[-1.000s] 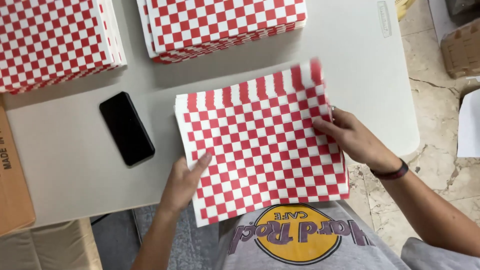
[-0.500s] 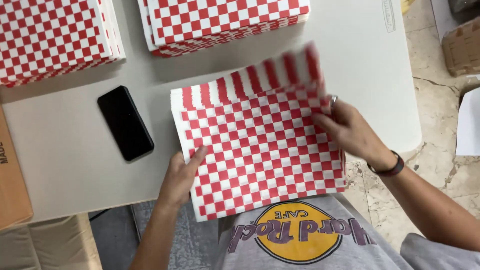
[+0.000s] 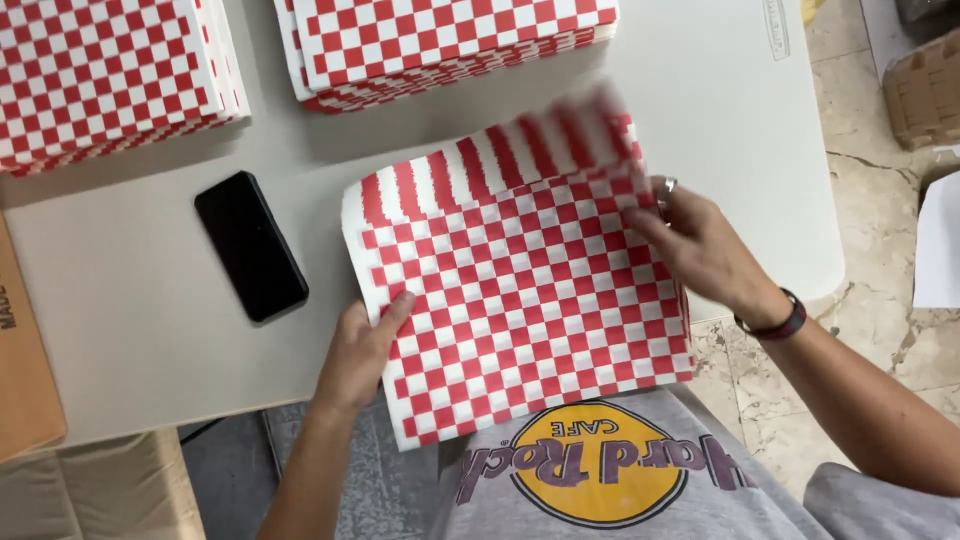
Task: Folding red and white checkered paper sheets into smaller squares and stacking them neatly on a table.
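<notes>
table (image 3: 700, 110): pale grey, rounded corner | floor (image 3: 860, 220): beige marble tiles (veined) | light: soft, even
</notes>
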